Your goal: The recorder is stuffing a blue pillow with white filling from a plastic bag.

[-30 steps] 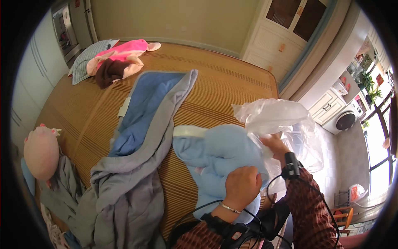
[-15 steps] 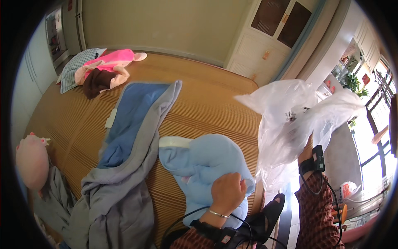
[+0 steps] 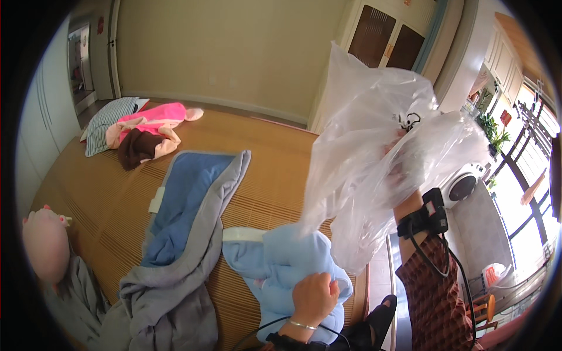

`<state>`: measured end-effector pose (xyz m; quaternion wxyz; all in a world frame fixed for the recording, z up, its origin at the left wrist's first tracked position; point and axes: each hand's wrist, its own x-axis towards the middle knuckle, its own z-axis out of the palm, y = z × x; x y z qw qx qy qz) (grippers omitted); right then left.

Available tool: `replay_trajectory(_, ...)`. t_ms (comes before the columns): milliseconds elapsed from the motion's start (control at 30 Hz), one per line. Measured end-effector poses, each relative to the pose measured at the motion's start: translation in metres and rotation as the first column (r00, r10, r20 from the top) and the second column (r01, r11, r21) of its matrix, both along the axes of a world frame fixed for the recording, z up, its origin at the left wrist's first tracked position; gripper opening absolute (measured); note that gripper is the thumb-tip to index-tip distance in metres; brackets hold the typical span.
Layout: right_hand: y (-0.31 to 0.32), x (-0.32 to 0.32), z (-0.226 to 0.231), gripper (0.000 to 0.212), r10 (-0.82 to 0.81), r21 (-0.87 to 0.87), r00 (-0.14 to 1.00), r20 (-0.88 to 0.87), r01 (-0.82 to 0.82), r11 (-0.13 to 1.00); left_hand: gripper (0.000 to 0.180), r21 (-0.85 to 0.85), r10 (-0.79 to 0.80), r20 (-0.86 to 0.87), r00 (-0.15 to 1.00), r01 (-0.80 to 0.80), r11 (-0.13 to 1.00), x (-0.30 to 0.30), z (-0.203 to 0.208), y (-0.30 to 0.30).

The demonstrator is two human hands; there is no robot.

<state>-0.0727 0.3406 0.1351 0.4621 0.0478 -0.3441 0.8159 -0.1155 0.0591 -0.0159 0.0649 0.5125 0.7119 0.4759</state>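
My left hand [image 3: 316, 297] is closed on a light blue padded pillow [image 3: 293, 251], which has a white strip along its far left edge. A bracelet circles that wrist. My right hand [image 3: 399, 162] is raised over the bed's right edge, closed on a large translucent plastic bag [image 3: 357, 111]. The film veils most of its fingers, and dark ties [image 3: 411, 121] show near the bag's middle. The bag hangs loose, with its lower folds close to the pillow's far right side. To the pillow's left lies a grey and blue blanket [image 3: 193, 199], partly folded over.
The bed has a tan woven mat [image 3: 275, 152]. A pink plush toy [image 3: 47, 245] rests at the left, and striped and pink cloth items [image 3: 143, 126] lie at the far left corner. A black slipper [image 3: 383, 319] is below the right edge. A cabinet [image 3: 374, 35] stands beyond.
My right hand has lifted the plastic bag up and to the left, spreading it wider over the bed's edge. My left hand stays on the pillow. The view has tilted upward.
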Motion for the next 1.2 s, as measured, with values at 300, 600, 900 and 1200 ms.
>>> replay_trajectory(300,-0.027,0.001,-0.110,0.036,-0.017,-0.199,0.699,0.715,0.227,0.953,0.022,0.006,-0.022,0.065,0.998,0.022,1.000,-0.002,0.001,-0.003)
replay_trajectory(600,-0.106,0.085,-0.078,0.035,-0.297,0.120,0.619,0.727,0.311,0.943,0.019,-0.036,-0.034,0.046,0.998,0.036,0.999,-0.002,-0.001,0.007)
replay_trajectory(900,-0.202,0.068,-0.134,0.037,-0.510,0.231,0.465,0.724,0.534,0.813,0.025,0.041,-0.009,0.528,0.849,-0.015,0.999,-0.010,-0.009,0.006)
replay_trajectory(1200,-0.254,0.095,-0.126,0.043,-0.944,0.885,0.229,0.238,-0.451,0.114,0.017,0.070,0.042,0.293,0.955,-0.065,0.995,0.000,0.000,0.001)
